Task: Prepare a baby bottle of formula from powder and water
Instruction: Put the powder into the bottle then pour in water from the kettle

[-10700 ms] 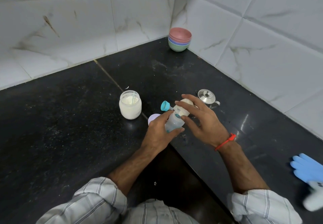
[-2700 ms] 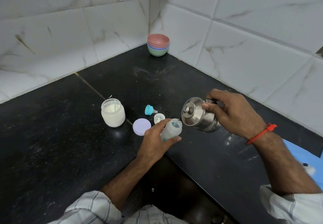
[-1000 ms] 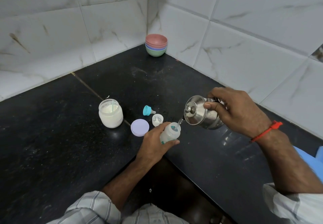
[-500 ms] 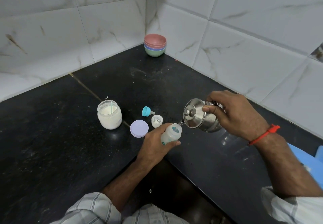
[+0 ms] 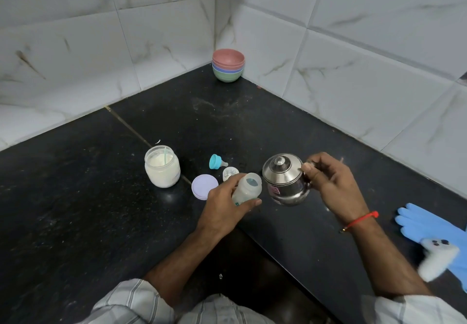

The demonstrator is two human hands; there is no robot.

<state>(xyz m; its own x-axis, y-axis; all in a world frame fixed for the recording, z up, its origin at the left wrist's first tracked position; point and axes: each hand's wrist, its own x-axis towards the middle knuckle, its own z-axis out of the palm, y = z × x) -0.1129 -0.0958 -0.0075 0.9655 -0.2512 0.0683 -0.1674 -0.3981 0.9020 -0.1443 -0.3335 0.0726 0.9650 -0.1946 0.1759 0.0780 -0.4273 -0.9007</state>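
My left hand [image 5: 225, 206] grips a small translucent baby bottle [image 5: 246, 188], open at the top and tilted slightly right. My right hand [image 5: 328, 184] holds a lidded steel kettle [image 5: 284, 179] by its handle, nearly upright, just right of the bottle's mouth. No water stream shows. On the black counter behind stand an open glass jar of white powder [image 5: 163, 167] with a scoop inside, a lilac lid [image 5: 204, 186], a teal teat ring [image 5: 216, 162] and a small clear cap [image 5: 230, 173].
Stacked coloured bowls [image 5: 228, 68] sit in the far corner against the tiled walls. A blue glove [image 5: 427, 225] holding a white device [image 5: 439, 258] lies at the right edge. The counter has an inner corner edge [image 5: 252, 232] below my hands.
The kettle has tipped back from its pouring tilt to nearly upright and dropped a little. The bottle stays in my left hand. A gloved hand has come into view at right.
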